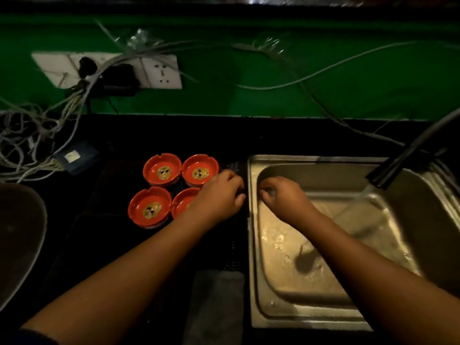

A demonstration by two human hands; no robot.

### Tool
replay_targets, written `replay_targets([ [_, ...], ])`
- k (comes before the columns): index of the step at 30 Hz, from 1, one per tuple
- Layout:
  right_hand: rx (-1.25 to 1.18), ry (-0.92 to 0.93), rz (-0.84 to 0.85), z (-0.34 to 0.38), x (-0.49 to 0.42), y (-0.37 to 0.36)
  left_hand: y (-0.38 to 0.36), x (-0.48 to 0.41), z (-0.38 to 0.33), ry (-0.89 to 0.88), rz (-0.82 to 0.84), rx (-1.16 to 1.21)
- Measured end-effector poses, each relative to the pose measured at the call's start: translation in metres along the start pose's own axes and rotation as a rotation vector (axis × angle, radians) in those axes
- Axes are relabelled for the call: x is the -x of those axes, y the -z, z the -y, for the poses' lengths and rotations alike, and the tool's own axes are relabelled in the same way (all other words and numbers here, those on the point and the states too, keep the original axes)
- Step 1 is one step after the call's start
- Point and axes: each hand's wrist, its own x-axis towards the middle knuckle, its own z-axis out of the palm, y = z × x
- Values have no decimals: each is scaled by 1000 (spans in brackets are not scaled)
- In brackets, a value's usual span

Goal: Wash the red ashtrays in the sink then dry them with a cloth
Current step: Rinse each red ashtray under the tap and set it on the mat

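a: surface and room first?

b: dark desk, dimly lit, with a black mesh mat on top. behind it a green wall with a white socket panel. pale cables in a tangle down to the desk's far left, beside a small dark box.

a: and on the right?

b: steel sink set into the desk, wet at the bottom. dark tap leaning in from the right, with water pouring into the basin.

a: task things?

b: four red ashtrays on the desk left of the sink, upright, two by two, close together, with a yellowish patch in the three open bottoms. front-right ashtray partly hidden under the left wrist. grey cloth flat at the desk's near edge, just left of the sink.

a: left hand?

b: left hand palm down over the mat, between the ashtrays and the sink rim, fingers curled under. too dark there: cannot tell whether pinching anything.

a: right hand?

b: right hand just across the rim, inside the sink by its left wall, fingers bent down and bunched. cannot tell whether holding anything. near the left hand but apart from it, with the rim between them.
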Motion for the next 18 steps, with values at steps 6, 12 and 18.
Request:
replay_targets([
  [6,-19,-68,-224,-26,-25,130,71,-83,-87,-195,-122,-32],
  [12,65,11,-436,-52,-58,244,141,-157,-159,-305,-291,-100],
  [18,247,92,-640,-70,-108,323,172,-227,-187,-141,-322,-282],
])
